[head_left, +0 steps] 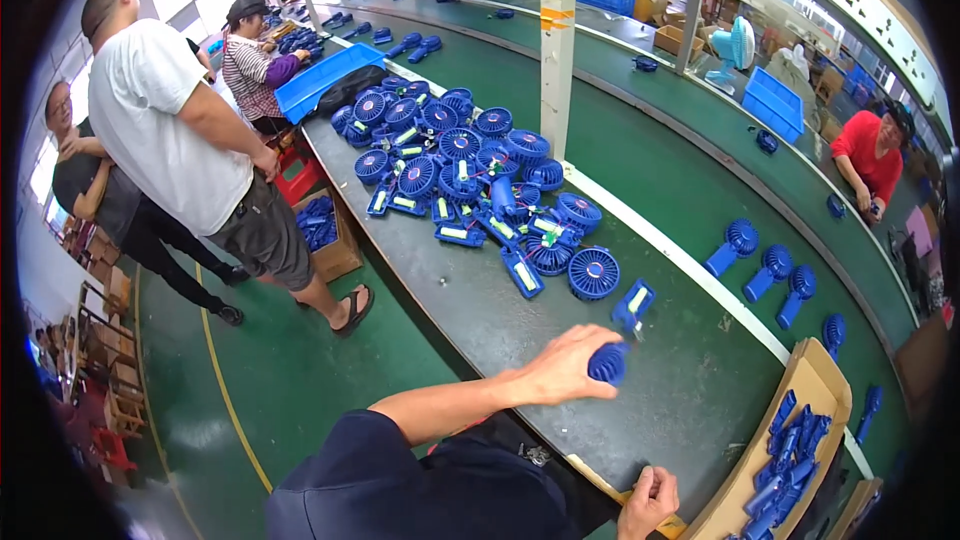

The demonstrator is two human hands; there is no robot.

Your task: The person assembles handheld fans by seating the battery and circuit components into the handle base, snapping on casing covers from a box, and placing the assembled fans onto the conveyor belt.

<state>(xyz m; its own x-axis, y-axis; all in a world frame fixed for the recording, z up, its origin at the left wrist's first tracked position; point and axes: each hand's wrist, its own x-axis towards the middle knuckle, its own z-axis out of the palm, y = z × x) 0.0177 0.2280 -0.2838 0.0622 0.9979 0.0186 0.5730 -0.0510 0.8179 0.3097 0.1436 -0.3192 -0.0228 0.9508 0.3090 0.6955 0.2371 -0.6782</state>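
Note:
My left hand [562, 368] grips a round blue fan head [606, 364] above the dark work table [690, 380]. Just beyond it lies a blue handle part [633, 306] with a pale green cell in it. Farther off, a heap of blue handheld fan parts [460, 146] covers the table, many with ribbed round heads and some with pale green cells and wires. At the table's near edge, my right hand [648, 503] is closed with curled fingers, beside a cardboard tray [838, 380] of blue handle pieces [790, 460]. Whatever those fingers may hold is hidden.
Behind a white rail, a green conveyor belt [640, 200] carries blue fans [775, 265]. A white post [556, 60] rises beside the table. A blue bin [325, 80] sits at the far end. Several people stand or sit nearby, one in red [870, 160] across the belt.

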